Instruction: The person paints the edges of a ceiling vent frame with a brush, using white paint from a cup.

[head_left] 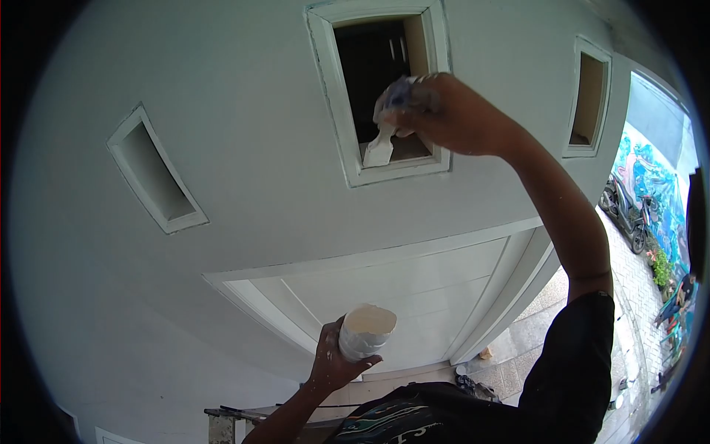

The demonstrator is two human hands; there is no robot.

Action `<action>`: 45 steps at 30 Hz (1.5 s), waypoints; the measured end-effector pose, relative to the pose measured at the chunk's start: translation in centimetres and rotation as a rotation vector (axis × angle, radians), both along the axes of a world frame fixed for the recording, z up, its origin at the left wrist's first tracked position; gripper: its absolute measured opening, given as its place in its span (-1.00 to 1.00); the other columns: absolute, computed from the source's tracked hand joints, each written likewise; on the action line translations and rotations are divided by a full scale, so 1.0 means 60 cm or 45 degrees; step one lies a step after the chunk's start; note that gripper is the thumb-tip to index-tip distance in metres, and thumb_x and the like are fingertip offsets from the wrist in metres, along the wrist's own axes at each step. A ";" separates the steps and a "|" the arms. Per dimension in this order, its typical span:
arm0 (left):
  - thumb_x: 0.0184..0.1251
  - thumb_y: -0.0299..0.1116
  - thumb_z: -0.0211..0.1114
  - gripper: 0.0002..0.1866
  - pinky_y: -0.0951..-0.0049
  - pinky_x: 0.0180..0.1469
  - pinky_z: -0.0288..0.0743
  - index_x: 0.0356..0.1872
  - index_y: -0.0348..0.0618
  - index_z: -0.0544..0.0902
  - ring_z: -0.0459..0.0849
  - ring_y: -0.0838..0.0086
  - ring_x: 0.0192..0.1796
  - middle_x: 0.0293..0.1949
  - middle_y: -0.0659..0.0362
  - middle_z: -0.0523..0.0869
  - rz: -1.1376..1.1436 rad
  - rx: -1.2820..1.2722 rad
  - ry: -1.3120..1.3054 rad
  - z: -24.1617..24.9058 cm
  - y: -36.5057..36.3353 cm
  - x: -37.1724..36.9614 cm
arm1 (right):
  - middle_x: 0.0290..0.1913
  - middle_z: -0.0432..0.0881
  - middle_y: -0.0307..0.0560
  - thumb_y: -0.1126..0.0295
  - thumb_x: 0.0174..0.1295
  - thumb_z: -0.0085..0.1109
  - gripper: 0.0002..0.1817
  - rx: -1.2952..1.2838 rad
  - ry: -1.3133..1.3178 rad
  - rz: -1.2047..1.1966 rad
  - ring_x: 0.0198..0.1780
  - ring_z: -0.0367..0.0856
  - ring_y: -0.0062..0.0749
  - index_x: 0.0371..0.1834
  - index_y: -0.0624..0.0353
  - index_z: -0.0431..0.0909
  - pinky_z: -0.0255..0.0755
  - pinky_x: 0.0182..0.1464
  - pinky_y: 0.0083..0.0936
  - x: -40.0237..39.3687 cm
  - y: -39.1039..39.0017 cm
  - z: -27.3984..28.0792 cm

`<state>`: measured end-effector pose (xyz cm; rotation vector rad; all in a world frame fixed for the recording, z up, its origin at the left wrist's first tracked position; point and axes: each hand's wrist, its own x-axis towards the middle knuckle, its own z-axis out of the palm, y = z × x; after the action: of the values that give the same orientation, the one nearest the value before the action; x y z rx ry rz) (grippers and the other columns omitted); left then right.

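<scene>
My right hand (414,107) is closed round the handle of a paintbrush (379,150), reaching up to the middle window opening. The brush's white-coated bristles point down at the lower left inner corner of the white window frame (336,103). Something bluish, blurred, shows at the fingers of that hand. Lower down, my left hand (336,362) grips a white paint cup (364,337) with a ragged rim, its mouth tipped up toward me. Pale paint shows inside the cup, and specks of paint dot the left hand.
Two narrow framed niches flank the window, one at left (159,170) and one at right (589,100). Below runs a white panelled door (392,288) under a ledge. A metal-topped stand (222,414) is near my left arm. A motorcycle (629,214) stands on the paving at right.
</scene>
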<state>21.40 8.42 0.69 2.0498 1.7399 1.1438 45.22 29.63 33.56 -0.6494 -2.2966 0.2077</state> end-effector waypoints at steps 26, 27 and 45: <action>-0.14 -0.05 0.82 0.17 -0.02 0.28 0.58 0.48 -0.32 0.32 0.57 -0.02 0.27 0.19 -0.12 0.53 -0.026 0.087 0.030 -0.004 -0.004 0.006 | -0.10 0.81 0.07 0.38 0.43 0.33 -0.81 0.458 -0.096 0.193 -0.11 0.82 -0.11 -0.04 0.27 0.77 0.69 0.02 -0.25 -0.011 -0.017 -0.024; -0.14 -0.05 0.82 0.17 -0.02 0.29 0.58 0.48 -0.32 0.32 0.57 -0.02 0.27 0.19 -0.12 0.54 -0.027 0.067 0.016 -0.003 -0.005 0.006 | 0.02 0.82 0.00 0.43 0.43 0.33 -0.79 0.268 -0.230 0.149 0.02 0.83 -0.16 0.06 0.21 0.75 0.70 0.13 -0.29 -0.010 -0.029 -0.023; -0.16 -0.03 0.82 0.17 0.00 0.37 0.52 0.48 -0.31 0.35 0.52 -0.02 0.33 0.25 -0.13 0.56 -0.029 0.001 -0.066 -0.002 -0.003 0.013 | -0.18 0.82 0.12 0.32 0.47 0.29 -0.75 0.188 -0.109 -0.121 -0.23 0.79 -0.03 -0.12 0.33 0.78 0.65 0.00 -0.24 0.024 -0.033 0.012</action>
<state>22.17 8.21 0.58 2.0165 1.6880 1.1808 46.68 27.64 34.30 -0.7012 -2.3293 -0.0348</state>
